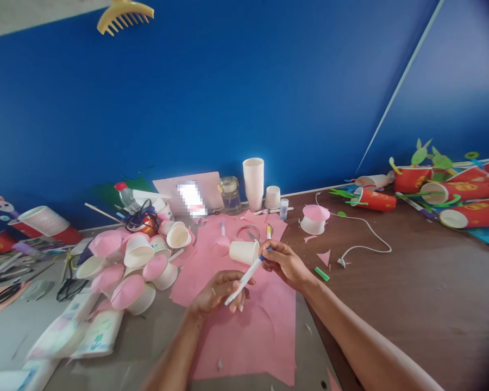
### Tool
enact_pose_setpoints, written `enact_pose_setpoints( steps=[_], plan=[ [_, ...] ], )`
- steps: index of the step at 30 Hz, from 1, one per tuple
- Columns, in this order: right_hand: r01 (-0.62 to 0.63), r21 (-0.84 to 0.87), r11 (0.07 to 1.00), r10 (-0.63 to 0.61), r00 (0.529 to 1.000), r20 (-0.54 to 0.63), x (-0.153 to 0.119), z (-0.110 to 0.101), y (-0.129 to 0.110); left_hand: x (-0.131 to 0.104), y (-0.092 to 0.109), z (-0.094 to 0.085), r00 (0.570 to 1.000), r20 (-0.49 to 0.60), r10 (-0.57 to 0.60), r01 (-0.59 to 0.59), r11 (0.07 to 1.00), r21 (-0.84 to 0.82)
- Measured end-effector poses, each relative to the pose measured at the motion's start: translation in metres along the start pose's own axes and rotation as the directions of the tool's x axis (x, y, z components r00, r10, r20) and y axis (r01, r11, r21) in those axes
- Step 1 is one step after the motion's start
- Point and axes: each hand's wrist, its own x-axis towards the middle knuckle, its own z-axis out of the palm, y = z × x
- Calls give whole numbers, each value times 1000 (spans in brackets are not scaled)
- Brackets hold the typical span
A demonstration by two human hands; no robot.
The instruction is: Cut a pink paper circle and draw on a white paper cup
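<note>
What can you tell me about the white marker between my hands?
The marker is slim, white and plastic-looking, blue at its upper right end. It slants down to the left above the pink paper. The right hand grips the blue end; the left hand seems to touch its lower white part.

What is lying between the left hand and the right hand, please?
In the head view, a white marker with a blue end spans from the right hand to the left hand, above pink paper.
</note>
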Motion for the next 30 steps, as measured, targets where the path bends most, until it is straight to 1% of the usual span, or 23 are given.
enact_pose_setpoints(
  steps=[5,10,15,19,23,25,27,29,30],
  plan=[
    [-2,-15,1000,3,1000,18,0,-2,-2,1,-1,1,1000,-9,-19,19,1000,19],
    [-8,3,1000,8,996,90,1,-7,1,2,-3,2,999,-23,-22,22,1000,-1],
    [44,-4,999,-43,988,145,0,-12,2,2,-5,2,1000,-8,3,-4,998,-60],
    [39,-55,998,-28,981,191,0,-16,1,2,-3,7,1000,-3,10,-11,999,-43],
    [24,-6,1000,-22,979,201,2,-15,2,2,1,12,1000,-13,23,-23,1000,-12],
    [5,45,999,-14,979,203,0,-11,5,3,1,14,1000,-20,24,-24,999,-21],
    [-51,66,997,33,969,245,-3,-3,8,5,1,14,999,-31,40,-41,998,-48],
    [-130,20,991,115,933,342,-7,4,10,7,-2,13,998,-18,57,-57,997,-56],
    [-150,-16,989,145,914,378,-9,6,10,7,-3,12,998,-11,59,-59,997,-49]
  ],
)
